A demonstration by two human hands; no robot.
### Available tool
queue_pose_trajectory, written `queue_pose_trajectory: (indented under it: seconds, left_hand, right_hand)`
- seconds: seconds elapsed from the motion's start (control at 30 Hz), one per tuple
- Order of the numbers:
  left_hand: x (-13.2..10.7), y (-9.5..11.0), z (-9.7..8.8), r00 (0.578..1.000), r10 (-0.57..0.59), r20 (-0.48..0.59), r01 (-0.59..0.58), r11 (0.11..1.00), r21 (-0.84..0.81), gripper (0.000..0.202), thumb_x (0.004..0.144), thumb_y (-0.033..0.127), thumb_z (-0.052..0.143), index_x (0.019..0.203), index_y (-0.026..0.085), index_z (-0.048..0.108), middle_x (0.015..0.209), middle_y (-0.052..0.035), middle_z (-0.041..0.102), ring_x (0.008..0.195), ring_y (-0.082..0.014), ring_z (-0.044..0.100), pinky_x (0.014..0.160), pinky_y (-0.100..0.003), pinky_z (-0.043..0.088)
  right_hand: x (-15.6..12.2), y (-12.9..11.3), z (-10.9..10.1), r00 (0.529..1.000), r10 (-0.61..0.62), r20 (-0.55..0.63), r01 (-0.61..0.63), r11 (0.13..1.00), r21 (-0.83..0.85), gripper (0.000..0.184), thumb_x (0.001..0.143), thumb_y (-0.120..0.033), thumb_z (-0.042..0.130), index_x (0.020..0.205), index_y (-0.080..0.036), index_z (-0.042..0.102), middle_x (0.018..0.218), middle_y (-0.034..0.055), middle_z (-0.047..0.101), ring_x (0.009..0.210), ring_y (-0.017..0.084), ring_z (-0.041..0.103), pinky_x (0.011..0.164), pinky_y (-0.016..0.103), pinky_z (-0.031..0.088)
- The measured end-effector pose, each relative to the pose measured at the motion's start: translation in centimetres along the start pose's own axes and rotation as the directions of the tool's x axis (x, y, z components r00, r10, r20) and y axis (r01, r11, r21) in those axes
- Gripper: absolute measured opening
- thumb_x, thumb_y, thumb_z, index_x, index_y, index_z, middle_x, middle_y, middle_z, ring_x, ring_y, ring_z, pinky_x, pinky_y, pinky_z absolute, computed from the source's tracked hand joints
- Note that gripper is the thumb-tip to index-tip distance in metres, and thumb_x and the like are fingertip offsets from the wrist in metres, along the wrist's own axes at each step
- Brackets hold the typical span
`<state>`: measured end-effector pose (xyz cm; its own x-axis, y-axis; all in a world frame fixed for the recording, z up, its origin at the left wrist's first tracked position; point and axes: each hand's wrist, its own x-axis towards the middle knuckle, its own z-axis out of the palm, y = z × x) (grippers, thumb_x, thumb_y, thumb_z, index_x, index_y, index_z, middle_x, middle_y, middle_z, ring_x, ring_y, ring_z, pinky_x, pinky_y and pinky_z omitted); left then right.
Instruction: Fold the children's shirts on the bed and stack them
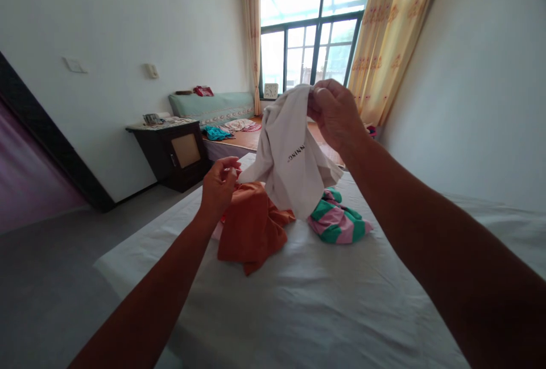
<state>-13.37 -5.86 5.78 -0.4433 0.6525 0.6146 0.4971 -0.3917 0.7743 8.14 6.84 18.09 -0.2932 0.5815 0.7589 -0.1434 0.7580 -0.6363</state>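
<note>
A crumpled white T-shirt [294, 156] with dark lettering hangs in the air in front of me. High on its upper edge, my right hand [333, 110] is closed in a pinch and bears the cloth. At the lower left, my left hand [219, 184] has its fingers pinched together on a drawn-out corner of the same shirt. Below it an orange garment [251, 232] lies rumpled on the bed, with a bit of pink or red cloth showing at its left. A green-and-pink striped garment [341, 221] is bunched to the right, partly behind the shirt.
A white sheet [319, 301] covers the bed under the clothes. Beyond it stand a dark cabinet [179, 156] with small items on top, and another bed with a green headboard [217, 106] and a blue cloth [217, 133]. A clock [271, 91] stands by the window.
</note>
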Motion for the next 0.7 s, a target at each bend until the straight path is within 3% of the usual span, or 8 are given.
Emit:
queue_pose_trajectory:
  seconds: [0.1,0.13,0.2,0.23,0.3,0.37,0.57,0.7]
  left_hand:
    - [0.0,-0.8,-0.7,1.0,0.0,-0.025,0.0,1.0,0.009,0.037,0.079,0.03,0.053,0.113,0.016,0.058,0.103,-0.0081,0.067,0.079,-0.0165,0.066,0.06,-0.024,0.054]
    - [-0.1,-1.2,-1.2,1.0,-0.013,-0.013,0.013,1.0,0.024,0.037,0.079,0.03,0.054,0.113,0.016,0.058,0.099,-0.0078,0.068,0.077,-0.0168,0.067,0.06,-0.025,0.055]
    - [-0.4,-2.0,-2.2,0.999,-0.043,0.012,0.042,0.996,0.072,0.036,0.078,0.031,0.056,0.11,0.015,0.061,0.09,-0.0065,0.07,0.075,-0.0171,0.067,0.061,-0.025,0.055]
    - [-0.6,-2.5,-2.7,0.998,-0.058,0.022,0.056,0.994,0.098,0.035,0.078,0.032,0.056,0.109,0.016,0.062,0.087,-0.006,0.07,0.074,-0.0171,0.067,0.061,-0.025,0.055]
    - [-0.9,-3.4,-3.6,0.995,-0.09,0.039,0.085,0.988,0.129,0.034,0.077,0.033,0.057,0.106,0.016,0.064,0.085,-0.0056,0.071,0.072,-0.0169,0.067,0.061,-0.025,0.054]
    - [-1.2,-4.1,-4.0,0.99,-0.13,0.058,0.123,0.985,0.118,0.033,0.077,0.034,0.057,0.104,0.016,0.065,0.084,-0.006,0.072,0.072,-0.0173,0.067,0.06,-0.025,0.054]
    - [-1.5,-4.1,-2.5,0.979,-0.17,0.112,0.168,0.985,0.033,0.032,0.075,0.036,0.06,0.097,0.014,0.067,0.08,-0.0071,0.072,0.075,-0.0199,0.068,0.06,-0.025,0.053]
    - [-1.5,-3.0,-1.3,0.979,-0.149,0.136,0.146,0.989,0.031,0.03,0.078,0.037,0.058,0.096,0.015,0.067,0.082,-0.0067,0.071,0.078,-0.02,0.069,0.06,-0.025,0.053]
  right_hand:
    - [-1.4,1.3,-0.9,0.956,0.16,0.245,-0.119,0.977,-0.176,0.018,0.082,-0.035,0.056,0.082,-0.017,0.058,0.073,0.0001,0.061,0.067,0.01,0.061,0.061,0.022,0.049]
    - [-2.4,2.2,-1.6,0.875,0.288,0.389,-0.188,0.943,-0.276,0.02,0.08,-0.036,0.059,0.079,-0.016,0.059,0.072,0.0009,0.062,0.065,0.011,0.061,0.059,0.021,0.049]
    - [-5.3,4.3,-3.5,0.563,0.572,0.596,-0.264,0.808,-0.526,0.022,0.078,-0.036,0.06,0.072,-0.015,0.06,0.071,0.0025,0.065,0.062,0.012,0.062,0.056,0.022,0.047]
    - [-7.0,5.4,-4.4,0.422,0.689,0.59,-0.237,0.712,-0.662,0.022,0.077,-0.036,0.06,0.068,-0.015,0.06,0.067,0.0026,0.065,0.059,0.013,0.062,0.054,0.022,0.046]
    - [-10.4,7.3,-6.0,0.276,0.835,0.477,-0.043,0.506,-0.861,0.022,0.072,-0.033,0.064,0.059,-0.016,0.06,0.055,0.0018,0.062,0.055,0.016,0.062,0.052,0.023,0.043]
    - [-13.2,8.6,-6.9,0.31,0.855,0.416,0.065,0.417,-0.906,0.014,0.066,-0.028,0.067,0.058,-0.018,0.062,0.054,0.0023,0.063,0.058,0.019,0.063,0.053,0.025,0.042]
    - [-10.5,8.2,-8.6,0.679,0.624,0.388,0.096,0.448,-0.889,0.009,0.071,-0.024,0.058,0.073,-0.022,0.067,0.068,0.0006,0.07,0.067,0.018,0.065,0.056,0.024,0.041]
    - [-2.8,4.1,-9.8,0.924,0.297,0.242,-0.131,0.839,-0.528,0.011,0.073,-0.028,0.061,0.078,-0.018,0.063,0.069,0.0001,0.068,0.065,0.014,0.065,0.058,0.022,0.047]
